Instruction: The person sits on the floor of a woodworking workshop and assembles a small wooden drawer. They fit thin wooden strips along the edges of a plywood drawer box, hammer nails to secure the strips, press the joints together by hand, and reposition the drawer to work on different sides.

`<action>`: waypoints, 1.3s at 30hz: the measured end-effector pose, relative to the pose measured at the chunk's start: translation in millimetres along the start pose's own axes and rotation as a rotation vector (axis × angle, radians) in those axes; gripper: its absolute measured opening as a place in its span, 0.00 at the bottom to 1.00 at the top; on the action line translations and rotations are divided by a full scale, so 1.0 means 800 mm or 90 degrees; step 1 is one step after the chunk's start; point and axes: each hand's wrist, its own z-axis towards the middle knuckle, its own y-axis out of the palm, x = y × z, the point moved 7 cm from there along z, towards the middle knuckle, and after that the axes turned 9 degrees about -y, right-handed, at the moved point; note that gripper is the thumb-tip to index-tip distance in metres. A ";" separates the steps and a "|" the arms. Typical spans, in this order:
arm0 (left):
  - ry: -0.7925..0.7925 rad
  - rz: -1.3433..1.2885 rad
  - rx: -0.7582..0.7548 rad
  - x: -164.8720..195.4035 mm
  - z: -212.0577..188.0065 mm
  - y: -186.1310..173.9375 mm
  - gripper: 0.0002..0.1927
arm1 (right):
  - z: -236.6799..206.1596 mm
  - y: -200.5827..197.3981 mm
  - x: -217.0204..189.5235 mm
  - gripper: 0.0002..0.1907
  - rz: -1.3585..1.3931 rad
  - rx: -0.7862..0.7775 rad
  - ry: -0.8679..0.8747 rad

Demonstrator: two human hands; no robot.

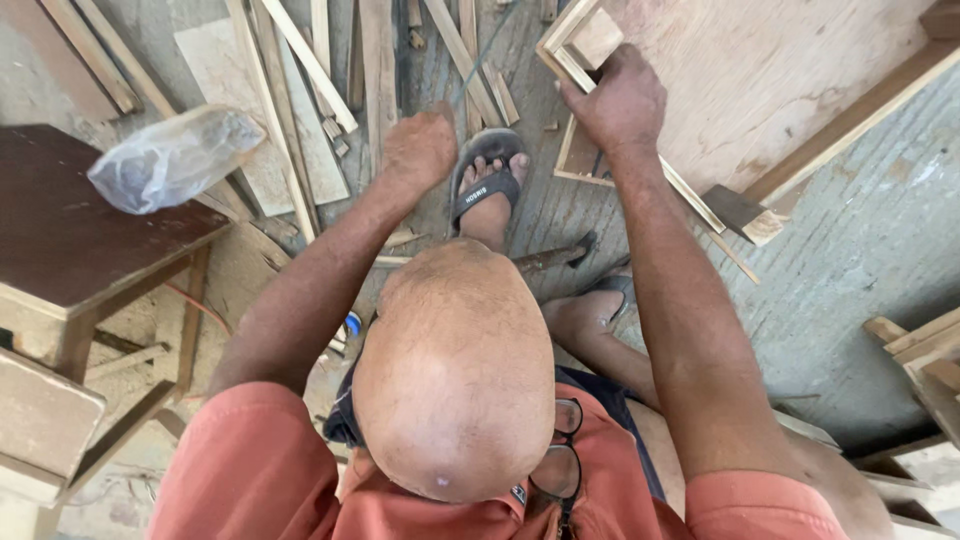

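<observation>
Wooden frame point(585, 60) — a small, pale, slatted piece — lies on the floor at the edge of a plywood sheet point(780, 70), just ahead of your sandalled foot point(490, 185). In the head view your right hand point(622, 100) is closed over the frame's near corner, fingers curled around its rail, while your left hand point(420, 150) hangs loosely curled above the loose slats point(300, 60) and seems to hold nothing, though its fingers are hidden from above, so you cannot tell for sure. The risk, as I judge it, lies underfoot: offcuts and thin strips are scattered close to your toes, and open sandals give little cover if the frame slips from a one-handed grip or a slat rolls beneath you. Splinters from the rough rail are likely too. A hammer-like tool point(550, 258) lies between your feet — easy to trip on. The plastic bag point(175, 155) on the dark bench point(60, 240) is well apart.
</observation>
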 end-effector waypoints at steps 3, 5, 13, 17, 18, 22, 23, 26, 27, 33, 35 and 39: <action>-0.043 -0.097 0.048 -0.023 -0.013 -0.017 0.15 | 0.000 -0.014 -0.005 0.28 0.022 0.047 0.021; -0.034 -0.188 0.082 -0.026 -0.036 -0.021 0.14 | -0.004 -0.017 -0.007 0.26 0.064 0.047 0.015; -0.012 -0.336 0.071 -0.057 -0.212 0.021 0.15 | -0.110 -0.040 -0.009 0.30 -0.115 0.081 -0.089; -0.023 -0.333 0.069 -0.102 -0.249 0.034 0.14 | -0.191 -0.110 0.037 0.25 -0.213 0.089 -0.063; -0.022 -0.331 0.073 -0.110 -0.254 0.036 0.14 | -0.209 -0.126 0.060 0.24 -0.209 0.049 -0.023; -0.013 -0.331 0.077 -0.119 -0.264 0.040 0.14 | -0.258 -0.151 0.121 0.15 -0.126 -0.078 0.023; -0.008 -0.332 0.077 -0.117 -0.265 0.040 0.14 | -0.262 -0.151 0.127 0.15 -0.123 -0.062 0.035; 0.008 -0.333 0.081 -0.109 -0.264 0.037 0.14 | -0.264 -0.143 0.127 0.19 -0.103 0.015 0.033; 0.013 -0.333 0.082 -0.105 -0.263 0.036 0.14 | -0.265 -0.143 0.121 0.20 -0.088 0.060 0.013; 0.025 -0.336 0.082 -0.095 -0.261 0.031 0.14 | -0.268 -0.138 0.083 0.26 -0.053 0.113 0.029; 0.025 -0.337 0.083 -0.096 -0.266 0.029 0.14 | -0.267 -0.135 0.077 0.28 -0.021 0.098 0.081; 0.023 -0.337 0.083 -0.101 -0.270 0.025 0.13 | -0.267 -0.121 0.088 0.40 0.130 0.068 0.153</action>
